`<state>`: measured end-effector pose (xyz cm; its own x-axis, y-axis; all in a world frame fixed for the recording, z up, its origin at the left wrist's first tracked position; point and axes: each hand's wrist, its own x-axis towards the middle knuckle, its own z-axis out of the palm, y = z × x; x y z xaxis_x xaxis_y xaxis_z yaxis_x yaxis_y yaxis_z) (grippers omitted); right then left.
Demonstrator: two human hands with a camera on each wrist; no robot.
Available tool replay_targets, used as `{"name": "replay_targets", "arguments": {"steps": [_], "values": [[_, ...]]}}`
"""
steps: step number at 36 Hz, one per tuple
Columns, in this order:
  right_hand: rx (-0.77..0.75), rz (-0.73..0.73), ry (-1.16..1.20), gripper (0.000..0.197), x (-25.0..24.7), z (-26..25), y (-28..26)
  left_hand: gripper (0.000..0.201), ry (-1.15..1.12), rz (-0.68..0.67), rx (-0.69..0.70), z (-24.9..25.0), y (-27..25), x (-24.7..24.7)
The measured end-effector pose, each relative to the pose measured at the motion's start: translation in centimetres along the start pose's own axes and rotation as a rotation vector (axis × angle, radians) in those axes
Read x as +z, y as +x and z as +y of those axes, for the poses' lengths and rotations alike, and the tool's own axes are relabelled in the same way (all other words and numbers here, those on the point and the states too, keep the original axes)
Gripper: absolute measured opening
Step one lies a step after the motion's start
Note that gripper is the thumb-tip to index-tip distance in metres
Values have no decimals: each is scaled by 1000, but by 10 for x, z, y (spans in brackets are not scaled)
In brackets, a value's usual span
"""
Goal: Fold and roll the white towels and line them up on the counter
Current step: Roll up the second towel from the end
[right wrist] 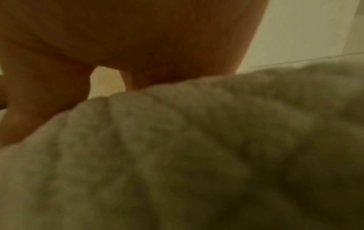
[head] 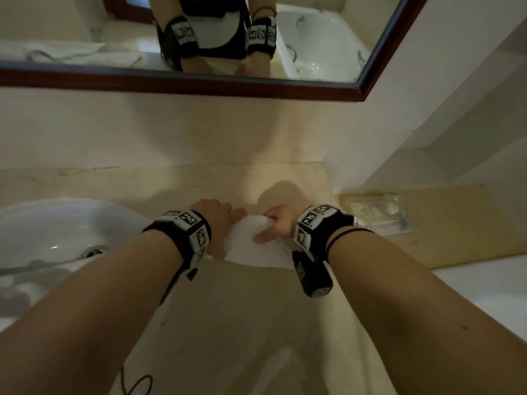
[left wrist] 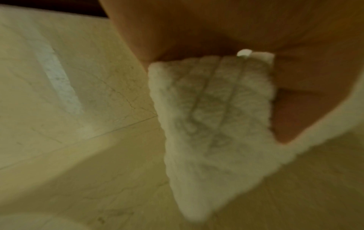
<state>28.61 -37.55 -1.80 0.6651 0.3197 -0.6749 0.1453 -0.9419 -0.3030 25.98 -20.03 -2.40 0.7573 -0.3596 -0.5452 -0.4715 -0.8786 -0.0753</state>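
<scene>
Both wrist views are blurred; the towel hides the fingertips.

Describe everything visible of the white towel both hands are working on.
The white terry-cloth towel is folded into a thick, layered bundle with a nubby, ribbed pile. It sits on the beige stone counter just right of the white sink basin. The left hand grips its left end and the right hand its right, fingers curled over the far edge.

The towel lay on the surface between both hands, sink to its left, mirror behind, a packet to its right.
</scene>
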Motion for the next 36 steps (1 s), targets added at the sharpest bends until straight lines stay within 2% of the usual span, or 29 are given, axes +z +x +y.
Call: {"name": "replay_targets", "arguments": {"steps": [2,5,8,10,13,15,17,19,23,26,29,31,33,36], "values": [[-6,-17,22,62,8,0,-3,89,-69,-102,-12,-3,2,-5],[-69,121,-34,71,18,4,-14,90,-260,-245,-31,-7,7,-9],[-134,188,-250,97,24,12,-31,91,-515,-385,-57,-9,7,-7],[-162,188,-445,113,30,17,-33,89,-553,-392,-64,-6,2,-8],[-150,216,-526,112,37,13,-30,88,-435,-301,-32,-3,-4,-6],[-88,201,-475,102,35,6,-28,92,-260,-121,-16,-3,-10,-1],[-2,126,-300,99,26,1,-24,88,-160,52,-3,-3,-21,5],[33,30,-77,101,20,1,-21,88,-111,136,21,-2,-32,12],[28,-130,191,82,33,4,-22,96,45,146,48,1,-38,23],[-6,-88,249,90,43,3,-27,93,91,125,59,4,-37,17],[13,1,13,123,45,1,-37,87,85,122,48,5,-37,9],[30,47,-115,132,50,-1,-46,84,31,97,22,5,-38,9],[33,78,-150,130,59,-3,-51,84,-19,77,2,7,-41,9],[71,139,-183,109,68,-10,-56,77,-18,79,0,11,-48,8]]}}
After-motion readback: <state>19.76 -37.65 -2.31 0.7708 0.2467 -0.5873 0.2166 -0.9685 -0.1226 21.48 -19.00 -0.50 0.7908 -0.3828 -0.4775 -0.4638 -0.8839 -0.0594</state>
